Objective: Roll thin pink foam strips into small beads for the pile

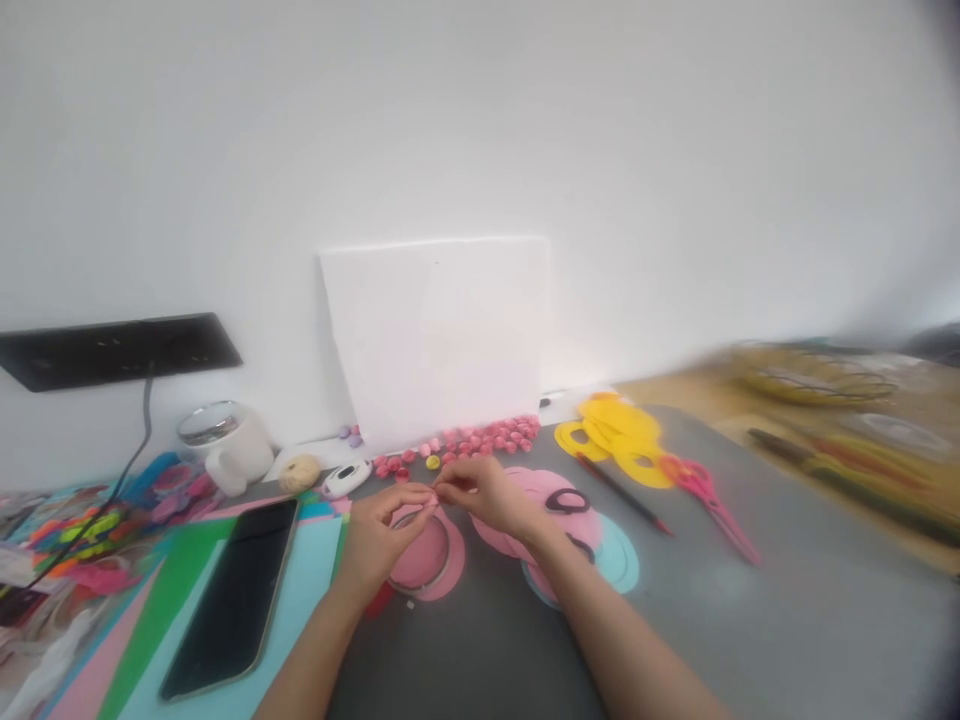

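My left hand point(382, 535) and my right hand point(487, 495) meet over the grey mat point(750, 620), fingertips pinched together on a small pink paper strip point(433, 497). Below them lies a pink paper spiral disc point(424, 560). More pink paper circles point(540, 490) and a light blue one point(619, 555) lie under my right wrist. A row of small rolled pink paper buds point(480, 440) sits just behind my hands.
A black phone point(232, 595) lies on coloured paper sheets at the left. A white mug point(225, 445), yellow paper rings point(619, 435), pink scissors point(709, 495) and a dark pencil point(622, 495) surround the hands. A white board point(442, 335) leans on the wall.
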The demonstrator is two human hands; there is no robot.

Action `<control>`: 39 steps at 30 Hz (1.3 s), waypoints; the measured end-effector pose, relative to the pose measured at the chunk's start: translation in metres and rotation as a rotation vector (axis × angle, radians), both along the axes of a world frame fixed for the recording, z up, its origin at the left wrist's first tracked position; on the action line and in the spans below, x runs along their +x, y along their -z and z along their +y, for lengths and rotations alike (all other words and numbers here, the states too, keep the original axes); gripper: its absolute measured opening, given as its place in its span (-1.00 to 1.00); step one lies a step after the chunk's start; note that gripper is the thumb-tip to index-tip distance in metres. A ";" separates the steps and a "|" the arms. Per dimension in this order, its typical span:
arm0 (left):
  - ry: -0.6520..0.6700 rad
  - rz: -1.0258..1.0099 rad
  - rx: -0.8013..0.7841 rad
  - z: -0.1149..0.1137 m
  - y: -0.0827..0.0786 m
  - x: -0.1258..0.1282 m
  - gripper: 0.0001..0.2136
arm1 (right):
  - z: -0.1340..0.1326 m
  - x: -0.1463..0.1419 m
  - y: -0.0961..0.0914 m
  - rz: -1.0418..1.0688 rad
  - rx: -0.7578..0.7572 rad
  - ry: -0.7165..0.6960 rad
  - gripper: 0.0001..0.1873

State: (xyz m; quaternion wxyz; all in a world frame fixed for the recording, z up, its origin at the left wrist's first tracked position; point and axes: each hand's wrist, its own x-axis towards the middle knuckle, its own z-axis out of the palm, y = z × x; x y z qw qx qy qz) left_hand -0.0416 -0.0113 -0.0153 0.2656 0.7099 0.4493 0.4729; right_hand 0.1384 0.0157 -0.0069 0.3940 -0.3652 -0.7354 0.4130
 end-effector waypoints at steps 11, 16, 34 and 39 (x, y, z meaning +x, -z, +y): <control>0.052 -0.086 -0.102 -0.001 -0.004 -0.001 -0.91 | 0.002 0.001 0.003 0.070 -0.044 -0.070 -0.85; 0.056 -0.102 -0.102 0.001 0.001 -0.001 -0.92 | 0.000 0.001 0.001 -0.003 -0.029 -0.023 -0.85; 0.113 -0.213 -0.214 -0.003 -0.014 0.000 -0.93 | 0.002 0.001 0.002 0.126 -0.073 -0.127 -0.82; 0.086 -0.229 -0.244 0.000 -0.012 -0.002 -0.90 | 0.003 0.000 0.003 0.129 -0.068 -0.030 -0.84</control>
